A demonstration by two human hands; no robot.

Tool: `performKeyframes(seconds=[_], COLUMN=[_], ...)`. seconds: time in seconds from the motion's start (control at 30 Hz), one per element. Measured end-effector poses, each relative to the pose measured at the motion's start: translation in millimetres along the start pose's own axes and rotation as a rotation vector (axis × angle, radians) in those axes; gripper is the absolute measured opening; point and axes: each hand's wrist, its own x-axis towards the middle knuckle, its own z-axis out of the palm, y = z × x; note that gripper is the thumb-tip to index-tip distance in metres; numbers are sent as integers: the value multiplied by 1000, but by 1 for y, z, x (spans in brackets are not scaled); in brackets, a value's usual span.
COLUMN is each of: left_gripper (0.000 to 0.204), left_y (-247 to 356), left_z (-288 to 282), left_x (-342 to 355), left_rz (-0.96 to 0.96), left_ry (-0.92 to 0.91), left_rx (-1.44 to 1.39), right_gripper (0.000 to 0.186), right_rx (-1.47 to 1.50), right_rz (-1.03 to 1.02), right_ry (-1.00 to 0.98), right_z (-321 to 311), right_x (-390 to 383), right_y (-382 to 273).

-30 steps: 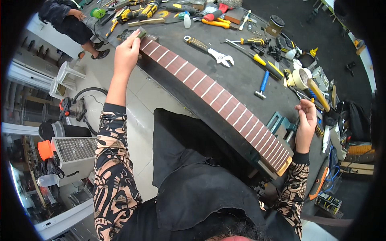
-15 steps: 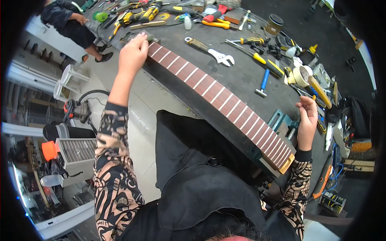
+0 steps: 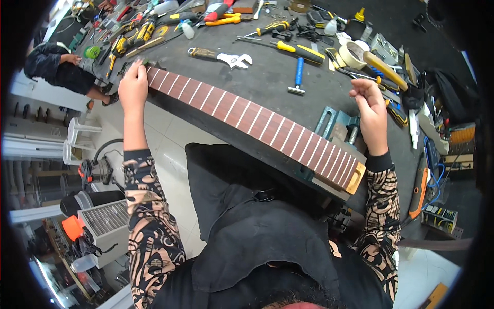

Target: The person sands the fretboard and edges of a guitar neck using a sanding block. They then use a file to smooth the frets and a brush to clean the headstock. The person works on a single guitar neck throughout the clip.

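A long guitar neck (image 3: 247,114) with pale frets on a reddish fingerboard lies diagonally along the bench edge, its yellowish end (image 3: 356,178) at lower right, over a green metal vise (image 3: 326,123). My left hand (image 3: 134,88) is closed at the neck's far upper-left end; what its fingers grip is hidden. Beside the vise, my right hand (image 3: 371,112) hovers with bent, separated fingers and nothing visible in them. An adjustable wrench (image 3: 236,59) and a blue-handled razor-shaped tool (image 3: 299,74) lie behind the neck.
Pliers, drills (image 3: 139,36), screwdrivers, a tape roll (image 3: 353,54) and a wooden-handled tool (image 3: 386,69) crowd the dark bench (image 3: 267,77). Another person (image 3: 46,67) stands at upper left. A white stool (image 3: 77,134), a vacuum (image 3: 98,170) and a grey unit (image 3: 103,224) stand left on the tiled floor.
The view has shifted, so the bench and neck sit higher and further left. A small green block seen in my left hand one second ago is hidden now. My right hand's fingers look slightly more spread.
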Motion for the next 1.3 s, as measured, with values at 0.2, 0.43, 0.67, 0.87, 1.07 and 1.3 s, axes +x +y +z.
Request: performKeyframes(seconds=[0.2, 0.43, 0.67, 0.87, 1.07, 1.3], left_gripper=[37, 33, 30, 39, 33, 38], left_y=[214, 155, 306, 254, 271, 301], left_z=[-21, -16, -15, -28, -19, -19], left_x=[-175, -122, -227, -183, -206, -214], left_rz=[646, 543, 779, 786, 817, 885], left_ry=[-141, -182, -319, -327, -249, -569], left_rx=[-226, -359, -536, -363, -425, -713], right_gripper=[31, 31, 36, 35, 34, 34], right_rx=[-27, -46, -22, -53, -67, -102], right_rz=[6, -15, -36, -54, -98, -139], right_ry=[10, -3, -33, -5, -3, 13], right_z=[-1, -6, 5, -8, 0, -7], right_x=[-3, -4, 3, -4, 3, -2], right_y=[-2, -2, 0, 4, 9, 11])
